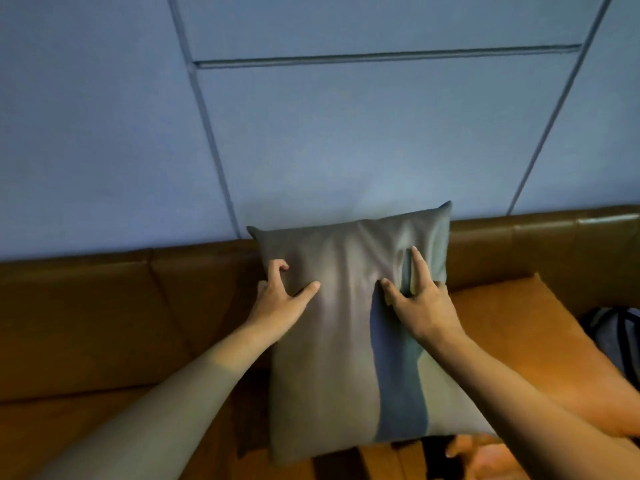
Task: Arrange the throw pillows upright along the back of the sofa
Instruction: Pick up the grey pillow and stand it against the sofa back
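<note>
Grey-green, the soft square fabric throw pillow [349, 323] stands at frame centre, its long axis running from 6 o'clock to 12 o'clock, its top edge leaning against the tan-brown leather sofa backrest [104, 282] and rising past it in front of the blue panelled wall [311, 133]. Its lower edge sits on the sofa seat. Both hands are on the front face of the pillow's upper half. The left hand [280, 299] is at the 9 o'clock edge, fingers curled over that edge and thumb spread onto the face; this reads as a loose pinch on the fabric, not a closed fist. The right hand [420, 303] lies toward the 3 o'clock side, fingers spread and extended toward 12 o'clock, pressing flat; it grasps nothing. The pillow body lies directly beyond and beneath both sets of fingers, and the two hands are about equally near it. Judged from this stance, the coming move turns on pushing the top toward 12 o'clock so the pillow seats upright on the backrest. Count: one grey-green pillow in hand; one orange-tan flat cushion [526, 341] lying at 4 o'clock, touching the pillow's right edge; one dark grey object [616, 337], too cropped to identify, at 3 o'clock. Two hands, one sofa.
</note>
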